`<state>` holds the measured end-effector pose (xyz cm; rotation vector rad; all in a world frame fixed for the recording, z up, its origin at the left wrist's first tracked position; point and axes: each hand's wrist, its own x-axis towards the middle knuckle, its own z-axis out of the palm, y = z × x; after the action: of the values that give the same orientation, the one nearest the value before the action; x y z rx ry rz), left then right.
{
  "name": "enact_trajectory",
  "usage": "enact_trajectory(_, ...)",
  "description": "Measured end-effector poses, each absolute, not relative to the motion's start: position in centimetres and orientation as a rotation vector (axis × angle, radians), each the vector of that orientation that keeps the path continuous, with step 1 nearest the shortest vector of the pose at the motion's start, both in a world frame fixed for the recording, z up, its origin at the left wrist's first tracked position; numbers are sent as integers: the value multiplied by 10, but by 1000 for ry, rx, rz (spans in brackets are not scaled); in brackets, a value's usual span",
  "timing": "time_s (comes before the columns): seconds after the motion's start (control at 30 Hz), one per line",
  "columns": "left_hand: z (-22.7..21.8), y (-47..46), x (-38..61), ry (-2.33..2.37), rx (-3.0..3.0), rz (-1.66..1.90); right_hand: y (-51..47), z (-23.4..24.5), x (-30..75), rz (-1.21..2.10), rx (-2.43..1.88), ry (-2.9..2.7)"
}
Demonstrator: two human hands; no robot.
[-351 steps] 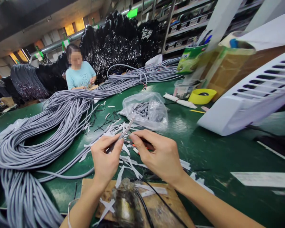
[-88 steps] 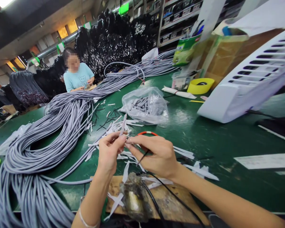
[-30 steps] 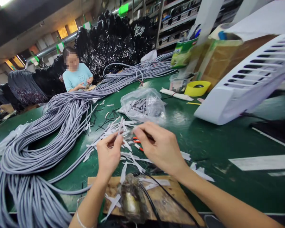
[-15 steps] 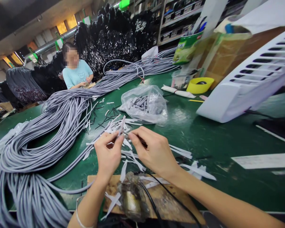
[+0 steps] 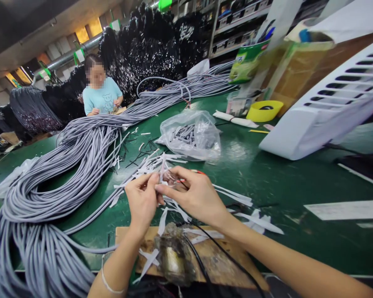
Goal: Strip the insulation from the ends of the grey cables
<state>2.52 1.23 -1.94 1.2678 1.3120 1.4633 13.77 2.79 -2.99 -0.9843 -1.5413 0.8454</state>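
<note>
My left hand is closed, thumb and fingers pinching what looks like the stripped end of a grey cable, mostly hidden by the fingers. My right hand meets it, thumb tip against the left fingertips. Thin reddish-brown wires show between its thumb and forefinger, with a bit of red and black past the knuckles. White paper strips lie scattered behind and under both hands. Below them is a wooden board bearing a metal cylinder in grimy clear wrapping and black cords.
A large bundle of grey cables sweeps across the green table on the left. A clear bag of short grey pieces stands beyond my hands. To the right are a yellow tape roll and white fan-like housing. A person sits opposite.
My right hand has moved left and closed in on my left fingertips. Reddish wires now show at its fingers. Across the table, the person's hands have moved apart.
</note>
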Motion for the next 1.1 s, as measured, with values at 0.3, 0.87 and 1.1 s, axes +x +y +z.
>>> enact_trajectory(0.3,-25,15,23,1251,1175,1487,27,-37,135,854,-903,-1568)
enact_trajectory(0.87,-17,18,18,1091,1011,1427,26,-32,138,819,-897,-1562)
enact_trajectory(1.1,-11,14,23,1133,1201,1451,29,-30,141,902,-895,-1437)
